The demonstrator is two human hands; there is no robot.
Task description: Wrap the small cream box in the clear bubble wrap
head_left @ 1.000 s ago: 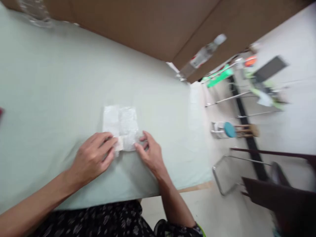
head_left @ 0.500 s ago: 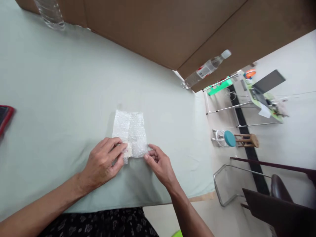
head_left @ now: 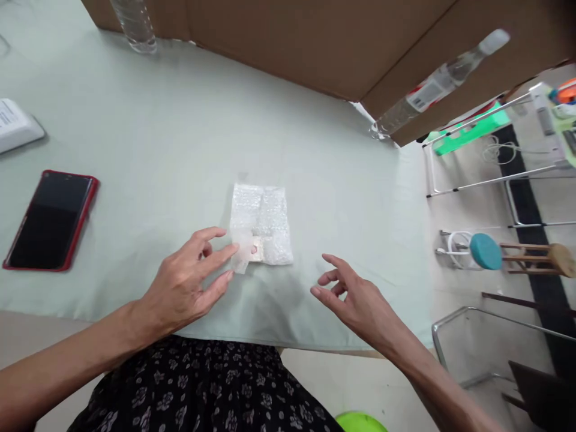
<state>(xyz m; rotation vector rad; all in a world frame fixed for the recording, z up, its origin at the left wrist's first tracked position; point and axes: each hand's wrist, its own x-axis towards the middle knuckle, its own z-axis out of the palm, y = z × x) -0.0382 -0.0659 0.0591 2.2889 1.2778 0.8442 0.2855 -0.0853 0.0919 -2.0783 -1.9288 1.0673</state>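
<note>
A flat piece of bubble wrap (head_left: 274,216) lies on the pale green cloth. On its near left part sits a small cream-coloured piece with a reddish mark (head_left: 256,249), partly covered by a translucent flap (head_left: 243,246). Beside that flap is my left hand (head_left: 191,276), fingers apart, its index fingertip at the flap's edge. My right hand (head_left: 353,294) hovers over the cloth to the right of the bubble wrap, fingers loosely spread and holding nothing.
A phone in a red case (head_left: 51,222) and a white device (head_left: 18,126) lie at the left. Along the back stands a large cardboard box (head_left: 270,42), with a clear bottle (head_left: 135,27) and a labelled bottle (head_left: 432,90) by it. Stools (head_left: 486,251) stand beyond the table.
My right hand has come off the bubble wrap and moved right. The fingers of my left hand have opened, showing the cream-coloured piece. The view has shifted, bringing the phone fully in.
</note>
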